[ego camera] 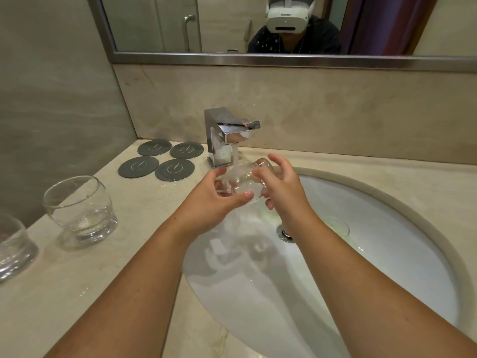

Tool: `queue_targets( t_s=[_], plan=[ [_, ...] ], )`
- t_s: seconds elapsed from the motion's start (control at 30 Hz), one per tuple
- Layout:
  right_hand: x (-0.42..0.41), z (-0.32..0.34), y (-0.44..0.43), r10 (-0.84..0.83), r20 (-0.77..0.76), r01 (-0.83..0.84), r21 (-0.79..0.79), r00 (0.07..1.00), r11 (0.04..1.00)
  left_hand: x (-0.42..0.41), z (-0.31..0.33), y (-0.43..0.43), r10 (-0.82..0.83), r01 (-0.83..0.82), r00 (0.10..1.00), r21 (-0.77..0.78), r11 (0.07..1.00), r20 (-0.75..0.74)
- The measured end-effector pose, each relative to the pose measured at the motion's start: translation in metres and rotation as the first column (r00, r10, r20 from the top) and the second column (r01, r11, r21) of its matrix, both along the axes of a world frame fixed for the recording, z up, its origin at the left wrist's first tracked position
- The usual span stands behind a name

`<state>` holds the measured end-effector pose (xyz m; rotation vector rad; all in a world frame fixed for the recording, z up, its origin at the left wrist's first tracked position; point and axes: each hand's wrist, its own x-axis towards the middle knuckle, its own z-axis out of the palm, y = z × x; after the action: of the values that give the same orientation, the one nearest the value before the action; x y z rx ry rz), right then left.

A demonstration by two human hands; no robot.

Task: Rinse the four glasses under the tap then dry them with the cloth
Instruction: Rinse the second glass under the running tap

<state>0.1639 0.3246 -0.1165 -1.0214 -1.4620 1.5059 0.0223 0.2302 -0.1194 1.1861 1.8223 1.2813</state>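
A clear glass (244, 180) lies tilted under the stream of water running from the chrome tap (227, 134), above the white sink (387, 254). My left hand (219, 197) grips the glass from the left, thumb below it. My right hand (280, 183) holds it from the right, fingers curled over its far end. A second clear glass (80, 211) stands upright on the beige counter (103, 293) at the left. A third glass (13, 248) is cut off by the left edge. No cloth is in view.
Several round grey coasters (165, 161) lie on the counter left of the tap. A mirror (258, 24) runs along the back wall above a stone splashback. The sink drain (286, 232) sits below my right wrist. A wall closes off the left side.
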Motion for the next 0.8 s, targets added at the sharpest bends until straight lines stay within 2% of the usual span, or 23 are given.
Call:
queue_targets(
  t_s=[0.2,0.3,0.4,0.47,0.5,0.57,0.63,0.7,0.8],
  plan=[
    [0.016,0.009,-0.006,0.109,-0.007,-0.105,-0.341,0.994,0.934,0.005,0.015,-0.006,0.028,-0.027,0.999,0.038,0.999,-0.019],
    [0.029,0.013,-0.013,0.157,-0.053,-0.164,-0.438,0.986,0.884,0.015,0.03,-0.009,0.01,-0.007,0.997,0.042,0.999,-0.075],
    [0.044,0.015,-0.017,0.233,-0.009,-0.212,-0.447,0.972,0.869,0.028,0.038,-0.011,-0.021,0.023,0.992,0.022,0.999,-0.122],
    [0.057,0.016,-0.019,0.24,0.084,-0.188,-0.4,0.967,0.897,0.035,0.041,-0.014,-0.041,0.043,0.987,0.008,0.999,-0.157],
    [0.064,0.015,-0.019,0.21,0.17,-0.147,-0.321,0.963,0.936,0.038,0.042,-0.016,-0.052,0.052,0.981,-0.002,0.999,-0.185],
    [0.077,0.009,-0.014,0.043,0.323,-0.026,-0.056,0.945,0.998,0.042,0.041,-0.02,-0.076,0.068,0.964,-0.042,0.997,-0.256],
    [0.088,0.001,-0.008,-0.129,0.305,0.086,0.148,0.944,0.985,0.05,0.038,-0.023,-0.099,0.077,0.938,-0.078,0.994,-0.332],
    [0.096,-0.001,-0.005,-0.198,0.219,0.159,0.184,0.955,0.97,0.061,0.033,-0.023,-0.127,0.092,0.913,-0.106,0.99,-0.389],
    [0.102,0.001,-0.003,-0.215,0.17,0.176,0.219,0.962,0.96,0.076,0.023,-0.019,-0.168,0.119,0.904,-0.148,0.982,-0.393]
  ],
)
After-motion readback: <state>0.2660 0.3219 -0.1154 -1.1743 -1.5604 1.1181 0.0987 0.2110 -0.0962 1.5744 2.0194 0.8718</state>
